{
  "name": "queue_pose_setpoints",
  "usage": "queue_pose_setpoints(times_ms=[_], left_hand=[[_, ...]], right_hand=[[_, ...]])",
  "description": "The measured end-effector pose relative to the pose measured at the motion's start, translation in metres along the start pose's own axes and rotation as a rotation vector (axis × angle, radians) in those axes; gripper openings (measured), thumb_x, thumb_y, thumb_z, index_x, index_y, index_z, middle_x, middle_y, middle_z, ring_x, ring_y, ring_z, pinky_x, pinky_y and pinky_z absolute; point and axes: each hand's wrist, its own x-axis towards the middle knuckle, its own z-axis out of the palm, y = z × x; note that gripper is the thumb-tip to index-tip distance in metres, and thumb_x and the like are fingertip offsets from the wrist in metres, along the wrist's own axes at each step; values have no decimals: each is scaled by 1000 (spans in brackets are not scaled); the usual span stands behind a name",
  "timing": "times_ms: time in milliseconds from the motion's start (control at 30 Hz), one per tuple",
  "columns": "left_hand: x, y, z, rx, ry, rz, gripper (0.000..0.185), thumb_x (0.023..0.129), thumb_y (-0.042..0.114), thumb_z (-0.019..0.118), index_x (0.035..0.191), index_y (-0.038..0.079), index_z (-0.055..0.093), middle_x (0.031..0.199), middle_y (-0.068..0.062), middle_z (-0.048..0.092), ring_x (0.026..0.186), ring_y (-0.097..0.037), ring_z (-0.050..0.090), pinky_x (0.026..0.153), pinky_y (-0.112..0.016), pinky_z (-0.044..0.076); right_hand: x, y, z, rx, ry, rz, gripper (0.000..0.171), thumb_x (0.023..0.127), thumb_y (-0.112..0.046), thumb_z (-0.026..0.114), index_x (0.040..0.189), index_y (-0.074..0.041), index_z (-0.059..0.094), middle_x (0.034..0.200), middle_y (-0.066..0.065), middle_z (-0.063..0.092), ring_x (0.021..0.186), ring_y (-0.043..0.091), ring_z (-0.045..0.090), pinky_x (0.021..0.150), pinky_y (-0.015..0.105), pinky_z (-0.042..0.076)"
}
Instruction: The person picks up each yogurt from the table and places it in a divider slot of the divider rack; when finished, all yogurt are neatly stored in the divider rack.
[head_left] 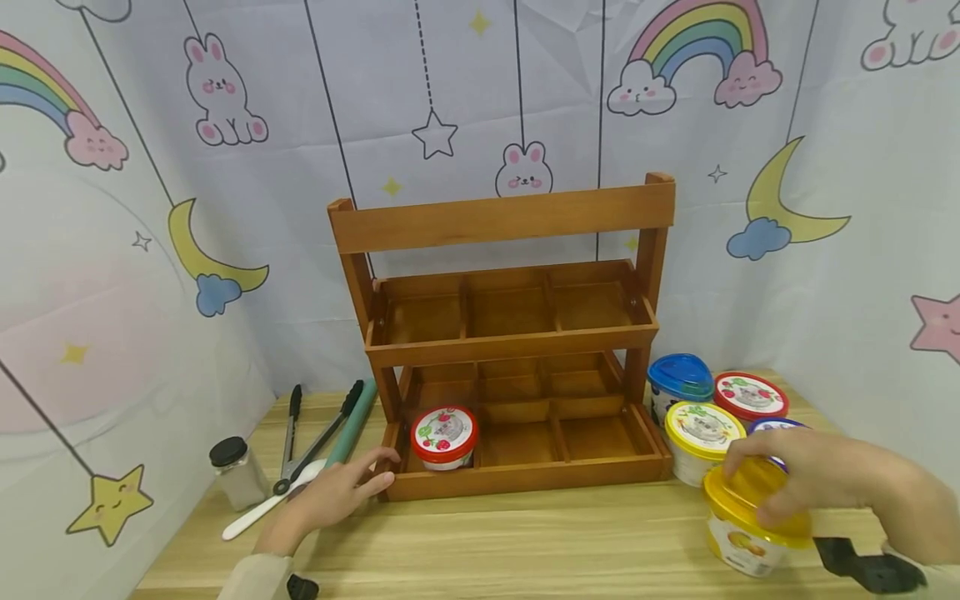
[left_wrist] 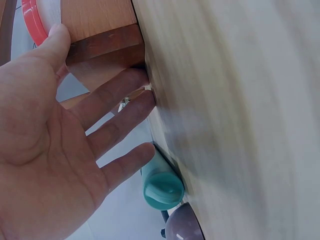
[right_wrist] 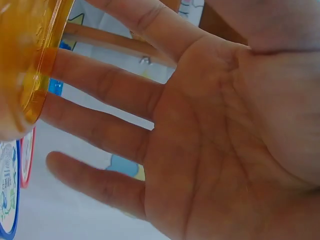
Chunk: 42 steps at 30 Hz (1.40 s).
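Note:
At the right, my right hand (head_left: 817,477) grips the rim of a tub with a domed yellow lid (head_left: 753,492), thumb in front and fingers behind. The see-through yellow lid (right_wrist: 31,55) fills the upper left of the right wrist view. My left hand (head_left: 337,497) touches the front left corner of a brown wooden two-tier rack (head_left: 517,483), its thumb by the front rail and the other fingers fairly straight alongside. A red-lidded tub (head_left: 444,435) sits in the lower tier's front left compartment. In the left wrist view the fingertips reach the tabletop.
Right of the rack stand a blue-lidded tub (head_left: 681,382), a red-lidded tub (head_left: 752,395) and a yellow-lidded tub (head_left: 703,433). A blue-rimmed tub (head_left: 776,424) is partly hidden. Leftward lie tongs (head_left: 318,442), a white spoon (head_left: 258,515), a green cylindrical item (head_left: 351,429) and a black-capped jar (head_left: 238,475).

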Motion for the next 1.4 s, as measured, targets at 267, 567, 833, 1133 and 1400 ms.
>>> queue_pose_setpoints(times_ms=[267, 567, 833, 1133, 1400], left_hand=[[0, -1, 3, 6, 0, -4, 36, 106, 37, 50, 137, 17, 52, 82, 7, 65, 69, -9, 59, 71, -43, 47], [1, 2, 5, 7, -4, -10, 40, 106, 40, 49, 137, 16, 53, 80, 8, 64, 70, -9, 60, 74, -46, 48], [1, 1, 6, 8, -5, -12, 38, 106, 38, 49, 137, 16, 53, 83, 7, 64, 70, -11, 59, 73, -46, 47], [1, -1, 4, 27, 14, -18, 41, 105, 44, 49, 136, 18, 54, 91, 8, 68, 78, -10, 64, 78, -50, 49], [0, 1, 1, 31, 16, -16, 37, 106, 38, 49, 136, 16, 54, 87, 7, 66, 74, -11, 61, 76, -48, 49]], right_hand=[[2, 0, 5, 113, -56, -41, 58, 69, -8, 84, 121, -21, 62, 125, 13, 57, 105, 35, 50, 84, 56, 46], [3, 1, 8, 125, -67, -37, 61, 67, -8, 84, 122, -22, 61, 122, 11, 57, 103, 33, 50, 81, 53, 47], [7, 5, 7, 60, -36, -85, 55, 70, -16, 85, 120, -22, 62, 122, 9, 58, 102, 31, 52, 80, 52, 48], [9, 3, 7, -19, 3, -125, 50, 73, -27, 85, 118, -26, 63, 120, 3, 59, 100, 24, 51, 80, 45, 47], [14, -5, 5, 8, 17, -130, 51, 73, -27, 85, 119, -26, 63, 116, 3, 60, 97, 25, 51, 77, 44, 46]])
